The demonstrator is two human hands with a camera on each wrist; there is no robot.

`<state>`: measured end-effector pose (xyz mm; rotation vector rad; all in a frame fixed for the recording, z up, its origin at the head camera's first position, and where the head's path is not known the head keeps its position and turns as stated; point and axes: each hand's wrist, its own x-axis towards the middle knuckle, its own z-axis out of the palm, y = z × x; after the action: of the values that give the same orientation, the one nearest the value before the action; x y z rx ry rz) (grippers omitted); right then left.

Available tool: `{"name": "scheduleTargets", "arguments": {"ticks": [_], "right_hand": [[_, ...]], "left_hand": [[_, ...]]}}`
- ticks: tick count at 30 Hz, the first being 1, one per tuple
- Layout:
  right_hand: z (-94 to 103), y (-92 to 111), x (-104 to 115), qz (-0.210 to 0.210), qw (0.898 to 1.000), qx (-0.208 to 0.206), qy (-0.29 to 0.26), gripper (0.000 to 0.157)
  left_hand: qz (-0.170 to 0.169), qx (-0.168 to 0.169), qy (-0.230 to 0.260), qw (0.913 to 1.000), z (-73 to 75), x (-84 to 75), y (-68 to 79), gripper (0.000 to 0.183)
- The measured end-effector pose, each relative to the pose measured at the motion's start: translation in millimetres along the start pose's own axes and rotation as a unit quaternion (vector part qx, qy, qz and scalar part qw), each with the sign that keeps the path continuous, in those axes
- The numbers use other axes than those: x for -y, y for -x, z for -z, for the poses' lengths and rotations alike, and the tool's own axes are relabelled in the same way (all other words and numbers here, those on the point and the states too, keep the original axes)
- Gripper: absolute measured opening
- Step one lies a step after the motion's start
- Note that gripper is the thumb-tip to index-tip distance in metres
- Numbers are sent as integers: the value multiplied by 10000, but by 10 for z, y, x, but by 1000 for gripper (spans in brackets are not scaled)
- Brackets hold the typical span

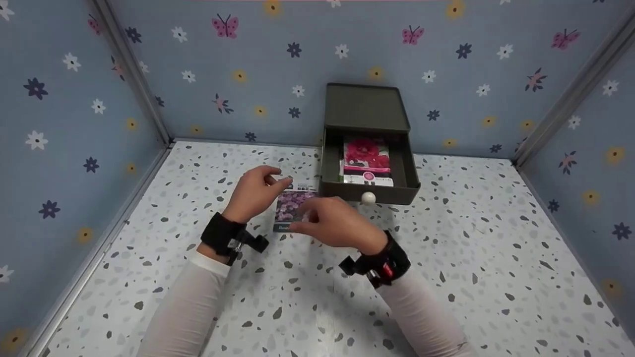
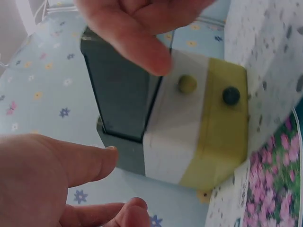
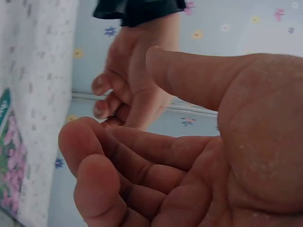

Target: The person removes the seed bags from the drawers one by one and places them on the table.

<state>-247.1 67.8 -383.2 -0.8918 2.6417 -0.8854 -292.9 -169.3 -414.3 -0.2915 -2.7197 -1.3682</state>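
Observation:
A seed packet with a purple flower picture lies face up on the speckled table, left of a dark olive drawer box. My left hand hovers near the packet's upper left side, thumb and fingers apart with nothing between them. Over the packet's right part is my right hand, which hides some of it in the head view. In the right wrist view the right hand's fingers are loosely bent and its palm holds nothing. The left wrist view catches the packet at the lower right.
The box's drawer is pulled out, with a round white knob on its front. Inside lies a packet with a pink flower picture. Flower-patterned panels close the table off at the back and both sides.

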Motion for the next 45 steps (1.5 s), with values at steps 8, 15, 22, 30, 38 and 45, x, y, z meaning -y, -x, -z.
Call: {"name": "scheduleTargets", "arguments": {"ticks": [8,15,22,30,38,45], "right_hand": [[373,252,7,-121,9979,-523,-358,33],[789,367,-138,-392,9915,-1216,-258,27],[1135,393,-355,-1058,9803,-1664,75,32],[1286,295,-582,-1556,9728,-1615,575,37],[1349,142,-657,-1660,9713,-1258,1145,48],[1395,-35,-660,-1925,9629,-874,1677,51]], "left_hand": [[-251,-67,178,9995,0,-331,-57,50],[-510,-53,247,9984,-88,-634,-120,43],[-687,-7,311,9972,-132,-868,-187,41],[-779,210,174,9966,-240,-1154,-256,40],[-705,504,-412,9954,-356,-1317,-420,42],[-649,978,-1377,9835,-388,-1416,-642,43]]}}
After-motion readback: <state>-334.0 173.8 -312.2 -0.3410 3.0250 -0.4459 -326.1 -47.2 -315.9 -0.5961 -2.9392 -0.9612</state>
